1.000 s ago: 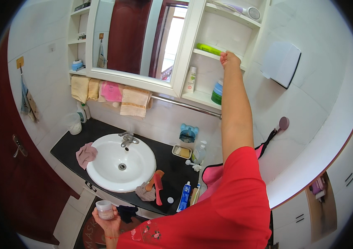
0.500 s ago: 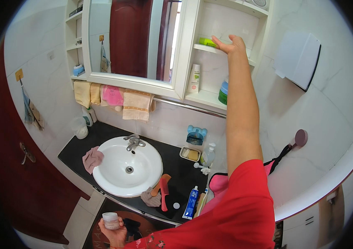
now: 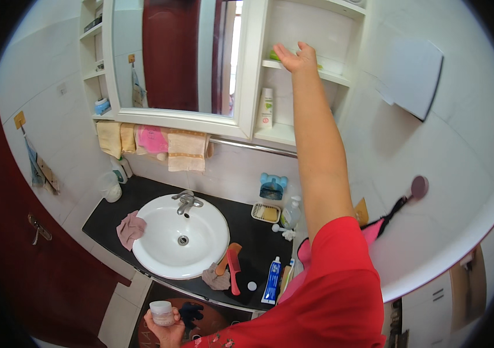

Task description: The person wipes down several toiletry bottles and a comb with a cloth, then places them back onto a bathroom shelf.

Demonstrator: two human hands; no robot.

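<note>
Low at the left, my left hand is closed round a small clear cream jar with a white lid. My right arm reaches up to the open shelves of the wall cabinet. There my right hand is held in front of a lime-green tube lying on the middle shelf, with fingers spread apart. The hand hides most of that tube, and whether they touch I cannot tell. A white squeeze tube stands upright on the shelf below.
Below is a dark counter with a white sink. A red comb, a toothpaste tube, a soap dish and a pump bottle lie or stand right of it. Towels hang beneath the mirror.
My right hand has moved slightly left along the shelf, now covering more of the green tube. The whole view has shifted a little. My left hand keeps hold of the jar.
</note>
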